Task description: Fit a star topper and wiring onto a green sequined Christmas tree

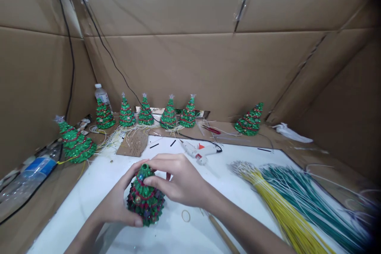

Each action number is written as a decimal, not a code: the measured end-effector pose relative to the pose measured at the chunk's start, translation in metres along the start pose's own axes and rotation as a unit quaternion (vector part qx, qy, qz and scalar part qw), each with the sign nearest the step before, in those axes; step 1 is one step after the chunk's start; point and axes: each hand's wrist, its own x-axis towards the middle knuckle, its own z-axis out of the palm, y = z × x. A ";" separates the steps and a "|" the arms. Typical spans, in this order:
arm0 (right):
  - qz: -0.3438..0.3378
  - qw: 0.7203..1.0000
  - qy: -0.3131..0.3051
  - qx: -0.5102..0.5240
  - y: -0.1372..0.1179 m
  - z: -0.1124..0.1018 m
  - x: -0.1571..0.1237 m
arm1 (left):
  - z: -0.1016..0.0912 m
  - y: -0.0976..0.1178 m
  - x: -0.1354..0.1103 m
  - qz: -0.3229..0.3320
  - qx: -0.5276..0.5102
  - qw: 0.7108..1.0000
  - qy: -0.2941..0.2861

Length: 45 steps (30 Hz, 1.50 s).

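Small tree: the small tree (pixel 145 200) is a green glittery cone built of layered tiers, wound with a red bead string and dotted with small coloured balls; its tip is a bare green stub.
Where: it is low in the view, at about 6 o'clock on the white board (pixel 89 182), held just off the surface between both hands.
Axis: the long axis runs from base to tip, base toward 6 o'clock and tip toward 12 o'clock, leaning only a little.
Left hand: the left hand (pixel 117 206) is wrapped round the lower tiers from 9 o'clock, thumb pressed on the base edge.
Right hand: the right hand (pixel 180 182) comes in from 3 o'clock, fingers closed on the upper tiers just under the tip.
Glue gun: a white glue gun (pixel 198 151) lies at 1 o'clock from the tree, apart from the hands.
Row of trees: a row of trees (pixel 145 112) topped with stars stands at 12 o'clock along the cardboard wall (pixel 208 67).
Wires: yellow wires (pixel 279 202) and green wires (pixel 312 202) lie in bundles at 3 o'clock.
Ring: a thin ring (pixel 186 215) lies just beside the right wrist.
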 end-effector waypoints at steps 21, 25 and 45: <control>0.068 0.995 -0.064 0.019 -0.002 0.013 0.000 | 0.003 0.015 0.003 -0.023 0.071 0.997 0.032; 0.093 0.992 -0.083 0.021 -0.007 0.001 -0.001 | 0.004 0.021 0.005 -0.023 0.065 0.998 0.014; 0.393 0.825 -0.171 -0.369 0.073 -0.074 -0.102 | 0.004 0.034 0.005 -0.066 0.078 0.995 0.002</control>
